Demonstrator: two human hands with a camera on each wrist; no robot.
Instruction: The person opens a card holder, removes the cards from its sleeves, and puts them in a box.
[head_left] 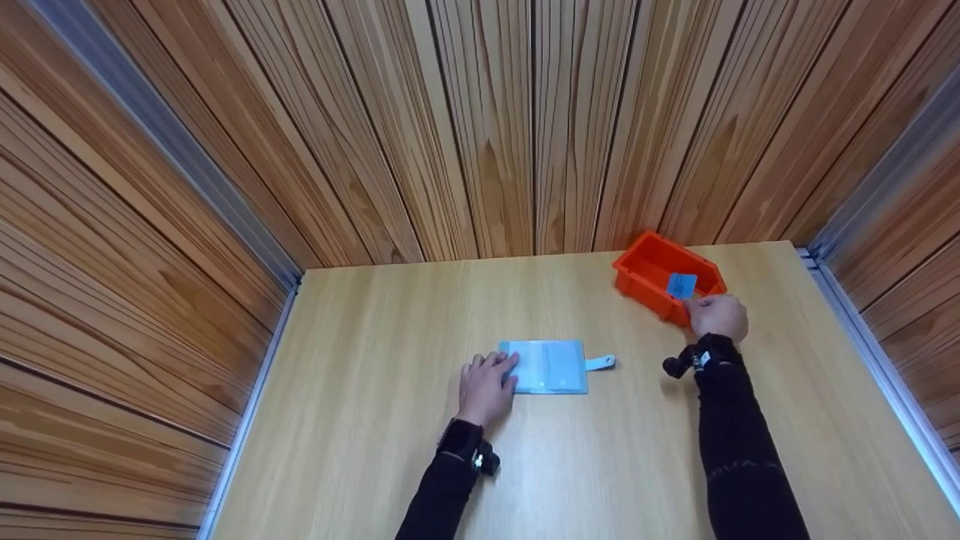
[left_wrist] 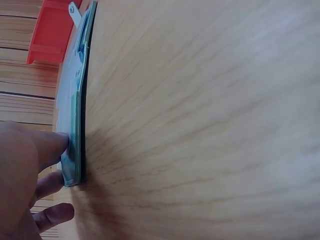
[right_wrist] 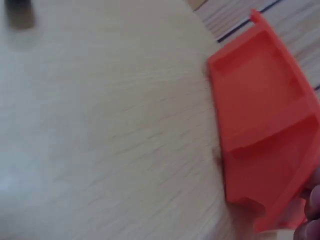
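Note:
A light blue card holder (head_left: pixel 551 367) lies spread flat on the table, its snap strap (head_left: pixel 601 363) pointing right. My left hand (head_left: pixel 486 386) rests on its left end, fingers loosely extended. In the left wrist view a finger touches the edge of the card holder (left_wrist: pixel 75 115). Over the front end of an orange bin (head_left: pixel 651 264) is my right hand (head_left: pixel 718 316), with curled fingers that pinch the lower corner of a small blue card (head_left: pixel 681 285). The right wrist view shows only fingertips (right_wrist: pixel 312 205) at the rim of the bin (right_wrist: pixel 265 110); the card is hidden there.
The wooden table (head_left: pixel 375 420) ends at a wood-panelled back wall (head_left: pixel 487 135), near which the bin stands at the right. Metal rails (head_left: pixel 885 352) run along the table's sides. A camera is strapped to each wrist.

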